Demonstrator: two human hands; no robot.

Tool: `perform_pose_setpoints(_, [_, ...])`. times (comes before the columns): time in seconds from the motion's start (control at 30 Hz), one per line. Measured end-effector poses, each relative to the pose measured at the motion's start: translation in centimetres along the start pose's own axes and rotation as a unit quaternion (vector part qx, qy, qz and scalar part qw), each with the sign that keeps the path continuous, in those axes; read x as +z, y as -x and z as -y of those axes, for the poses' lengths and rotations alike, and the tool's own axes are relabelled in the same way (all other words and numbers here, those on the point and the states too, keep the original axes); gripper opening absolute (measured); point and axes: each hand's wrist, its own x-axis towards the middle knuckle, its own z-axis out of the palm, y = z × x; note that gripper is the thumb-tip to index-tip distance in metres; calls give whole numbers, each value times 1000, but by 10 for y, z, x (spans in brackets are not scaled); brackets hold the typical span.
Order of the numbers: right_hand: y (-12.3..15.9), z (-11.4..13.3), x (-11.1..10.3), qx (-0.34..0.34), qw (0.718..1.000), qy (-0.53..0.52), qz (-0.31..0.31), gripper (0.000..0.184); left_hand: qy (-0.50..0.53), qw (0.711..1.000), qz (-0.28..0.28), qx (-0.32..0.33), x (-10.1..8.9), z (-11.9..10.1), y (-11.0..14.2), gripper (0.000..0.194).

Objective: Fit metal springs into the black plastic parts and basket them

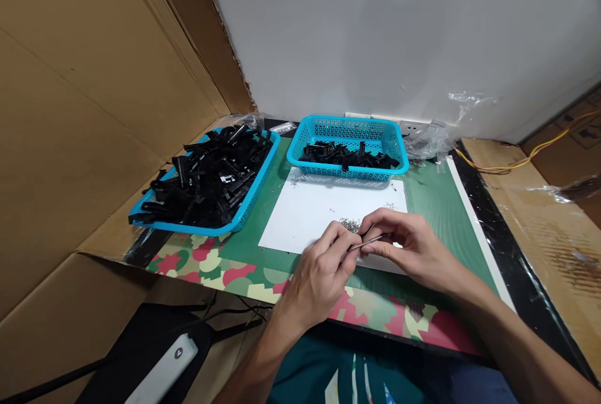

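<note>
My left hand point(326, 263) is closed, its thumb and fingers pinched together over the front part of a white sheet point(291, 216). What sits between those fingertips is mostly hidden. Facing it, my right hand point(406, 244) has its thumb and fingers closed on a slim metal tool point(373, 242), which runs across to the left fingertips. A small dark sliver point(368, 229) shows at the right fingertips; its kind is unclear. Just behind the hands lies a pile of tiny metal pieces point(350, 224), like little springs or pins, partly covered by the fingers.
A blue basket point(256, 194) heaped with black plastic parts point(211, 178) stands left. Another blue basket point(347, 173), holding fewer black parts, is at the back. Clear plastic bags point(429, 141) lie beside it. Cardboard point(94, 78) walls the left; a yellow cable point(530, 156) runs right.
</note>
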Motion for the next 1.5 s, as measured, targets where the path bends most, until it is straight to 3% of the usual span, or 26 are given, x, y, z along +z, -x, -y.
perform_pose_setpoints(0.37, [-1,-2,5,-12,995,91,-37,11,-15,998,-69,-4,1,1,0,20])
perform_pose_setpoints(0.53, [-1,-3,10,-80,985,119,-93,10,-3,997,-81,-17,2,0,0,20])
perform_pose_setpoints(0.63, [1,-4,11,-178,951,214,-136,11,5,995,-103,-1,3,3,-1,22])
perform_pose_setpoints(0.73, [1,-5,12,-280,890,332,-139,14,-7,990,-140,18,5,7,0,23])
perform_pose_setpoints(0.83, [0,-7,12,-331,843,407,-123,16,-27,984,-173,16,9,11,2,33])
perform_pose_setpoints(0.9, [-1,-9,12,-338,831,427,-113,15,-33,983,-182,19,10,12,3,36])
perform_pose_setpoints(1.5, [5,-14,7,-335,843,414,-74,20,26,991,-132,27,7,9,3,42])
